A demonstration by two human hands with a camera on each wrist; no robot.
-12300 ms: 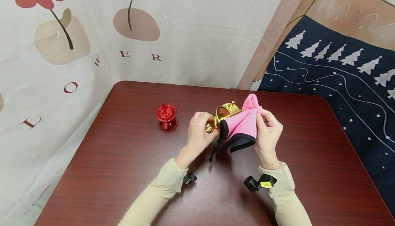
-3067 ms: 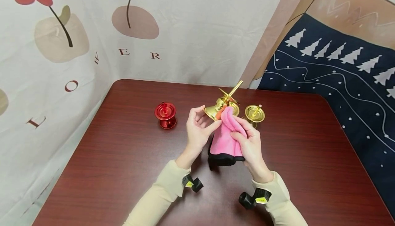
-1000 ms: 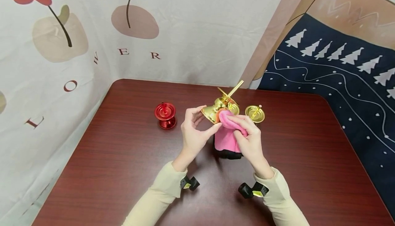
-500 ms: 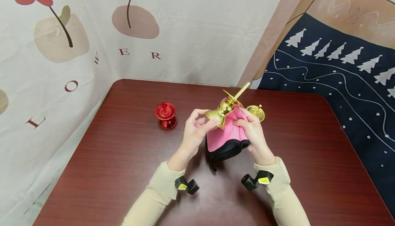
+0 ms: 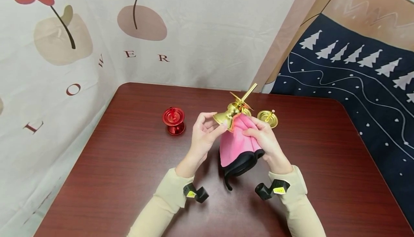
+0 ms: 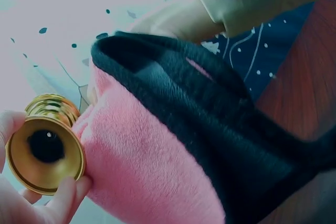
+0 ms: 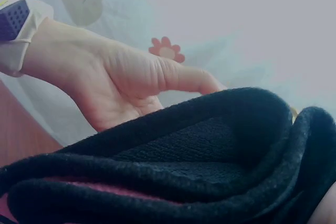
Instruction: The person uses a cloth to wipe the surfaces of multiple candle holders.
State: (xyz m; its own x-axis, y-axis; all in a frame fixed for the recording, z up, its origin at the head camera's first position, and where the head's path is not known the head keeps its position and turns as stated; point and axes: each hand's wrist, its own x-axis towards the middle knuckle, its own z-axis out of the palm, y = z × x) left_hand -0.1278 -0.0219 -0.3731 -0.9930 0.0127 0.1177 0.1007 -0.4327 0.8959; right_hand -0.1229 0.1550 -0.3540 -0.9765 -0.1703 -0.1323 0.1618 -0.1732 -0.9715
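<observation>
My left hand holds a shiny gold candlestick by its flared base, thumb and fingers at the rim. The candlestick is tilted, with its stem pointing up and to the right. In the left wrist view the hollow underside of the base faces the camera, dark in the centre. My right hand pinches a pink cloth with black edging, bunched against the side of the base. The cloth's lower end hangs down in folds. Its black folds hide most of the right fingers in the right wrist view.
A red candlestick stands to the left on the brown table. Another gold candlestick stands behind my right hand. A further gold piece shows partly behind the held one. A printed curtain hangs beyond the far edge.
Earlier the cloth covered the stem; now it lies against the base. Over the last second the cloth shifted about the base, and the candlestick swung right and back left. The red candlestick stayed put.
</observation>
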